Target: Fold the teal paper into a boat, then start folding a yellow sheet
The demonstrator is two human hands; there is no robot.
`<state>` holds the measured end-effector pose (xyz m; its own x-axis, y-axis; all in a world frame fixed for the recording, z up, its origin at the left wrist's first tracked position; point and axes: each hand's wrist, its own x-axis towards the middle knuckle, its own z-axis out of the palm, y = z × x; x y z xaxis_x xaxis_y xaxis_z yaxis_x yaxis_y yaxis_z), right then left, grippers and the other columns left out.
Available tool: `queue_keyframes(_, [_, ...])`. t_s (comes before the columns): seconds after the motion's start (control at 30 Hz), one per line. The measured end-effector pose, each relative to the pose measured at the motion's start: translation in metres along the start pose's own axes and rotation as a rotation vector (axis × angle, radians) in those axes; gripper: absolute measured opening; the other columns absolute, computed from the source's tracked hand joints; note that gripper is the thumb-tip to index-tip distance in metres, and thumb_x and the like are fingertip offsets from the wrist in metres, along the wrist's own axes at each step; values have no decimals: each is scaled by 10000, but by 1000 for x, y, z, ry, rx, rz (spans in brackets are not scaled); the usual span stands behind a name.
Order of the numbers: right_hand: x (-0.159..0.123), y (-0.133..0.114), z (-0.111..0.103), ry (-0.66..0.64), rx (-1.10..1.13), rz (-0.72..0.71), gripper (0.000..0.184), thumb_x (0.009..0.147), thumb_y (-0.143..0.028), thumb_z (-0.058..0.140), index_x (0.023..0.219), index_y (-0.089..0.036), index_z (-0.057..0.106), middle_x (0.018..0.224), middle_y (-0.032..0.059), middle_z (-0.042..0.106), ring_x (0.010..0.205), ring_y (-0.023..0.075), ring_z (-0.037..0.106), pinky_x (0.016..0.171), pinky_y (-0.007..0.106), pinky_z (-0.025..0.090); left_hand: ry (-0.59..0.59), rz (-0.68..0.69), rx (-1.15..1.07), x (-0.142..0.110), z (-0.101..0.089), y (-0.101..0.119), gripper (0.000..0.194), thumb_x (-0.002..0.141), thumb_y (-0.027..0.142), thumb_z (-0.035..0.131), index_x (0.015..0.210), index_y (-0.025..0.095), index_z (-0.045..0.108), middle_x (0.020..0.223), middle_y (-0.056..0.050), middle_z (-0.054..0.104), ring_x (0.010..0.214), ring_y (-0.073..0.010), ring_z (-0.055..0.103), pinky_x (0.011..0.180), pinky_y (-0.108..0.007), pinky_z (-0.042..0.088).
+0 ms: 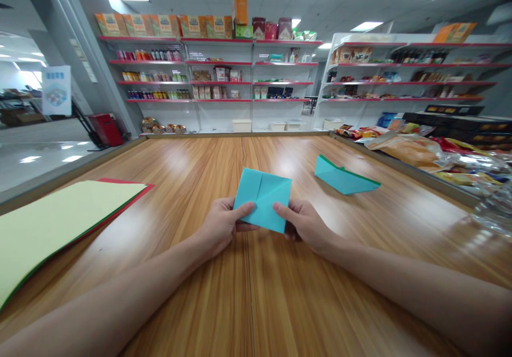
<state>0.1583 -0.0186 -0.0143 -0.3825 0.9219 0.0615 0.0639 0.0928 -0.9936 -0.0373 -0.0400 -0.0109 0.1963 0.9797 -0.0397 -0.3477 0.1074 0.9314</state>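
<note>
Between my two hands is a folded sheet of blue paper (269,192), roughly square, with crease lines running across its face. My left hand (226,221) pinches its left edge, thumb on top and fingers underneath. On the opposite side, my right hand (306,221) grips the lower right edge the same way. The fingers behind the paper are partly hidden. A folded blue and green paper boat (344,178) rests on the table to the right, beyond my right hand.
A stack of coloured paper (76,205), pale yellow on top with green and red below, lies at the left of the wooden table (192,314). Packaged snacks (416,151) and a clear plastic object (496,210) are at the right. Stocked shelves (216,63) stand behind the table.
</note>
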Motion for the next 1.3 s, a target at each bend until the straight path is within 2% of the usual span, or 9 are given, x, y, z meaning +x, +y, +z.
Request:
queue_keyframes(0.1, [-5, -1, 2, -113, -117, -7, 512, 786, -611, 557, 601, -134, 538, 446, 9, 551, 338, 92, 506, 301, 164, 329, -56, -56, 55, -1, -2, 1, 367, 664, 326, 805, 876, 54, 680, 852, -143, 717, 723, -193, 689, 598, -245, 584])
queue_keyframes(0.2, [-6, 1, -1, -94, -97, -2, 527, 787, -611, 550, 572, -130, 539, 428, 16, 556, 295, 82, 471, 269, 163, 289, -183, -137, 190, -2, -7, 4, 380, 701, 381, 771, 872, 55, 678, 803, -151, 723, 696, -213, 709, 561, -233, 572])
queue_keyframes(0.33, [-3, 1, -3, -124, -75, 18, 518, 791, -601, 561, 602, -119, 569, 461, 22, 585, 319, 78, 494, 287, 155, 320, -199, -72, 328, -3, -8, 5, 410, 747, 468, 701, 744, 61, 650, 639, -127, 705, 530, -196, 684, 456, -231, 537])
queue_keyframes(0.47, [-1, -1, -3, -284, -51, 67, 544, 790, -632, 539, 706, -100, 618, 507, 44, 629, 350, 86, 516, 324, 165, 371, -88, 36, 284, -3, -6, 4, 411, 747, 470, 695, 785, 64, 640, 710, -142, 724, 540, -186, 686, 468, -231, 541])
queue_keyframes(0.67, [0, 1, -8, -296, -15, 52, 549, 773, -641, 547, 757, -99, 636, 407, -9, 562, 282, 57, 410, 288, 149, 287, -319, -197, 290, -5, -12, 7, 360, 784, 425, 671, 784, 66, 638, 676, -143, 721, 518, -200, 687, 413, -216, 515])
queue_keyframes(0.87, [2, -2, -15, -478, 129, 156, 511, 760, -606, 604, 781, -97, 637, 407, -19, 558, 286, 51, 411, 299, 140, 290, -424, -262, 92, -6, -12, 7, 330, 751, 392, 702, 717, 69, 646, 556, -94, 690, 364, -136, 605, 307, -156, 429])
queue_keyframes(1.0, [1, -2, -11, -415, 164, 132, 457, 770, -561, 618, 776, -105, 621, 407, -20, 560, 292, 64, 436, 302, 147, 315, -344, -193, 125, -8, -8, 4, 351, 768, 406, 680, 709, 63, 637, 551, -102, 687, 354, -146, 602, 295, -164, 419])
queue_keyframes(1.17, [-4, -4, -2, -204, -156, 87, 499, 777, -605, 562, 723, -111, 608, 401, -7, 556, 269, 82, 439, 251, 155, 283, -202, -109, 321, -9, -4, 1, 386, 770, 453, 659, 678, 86, 585, 530, -109, 673, 376, -180, 622, 304, -189, 435])
queue_keyframes(1.3, [-5, -5, -4, -250, -89, 109, 508, 770, -618, 560, 716, -115, 609, 397, -4, 545, 277, 86, 440, 265, 166, 291, -312, -150, 271, -8, -10, 1, 363, 790, 437, 643, 714, 85, 599, 574, -115, 692, 400, -178, 634, 338, -200, 459])
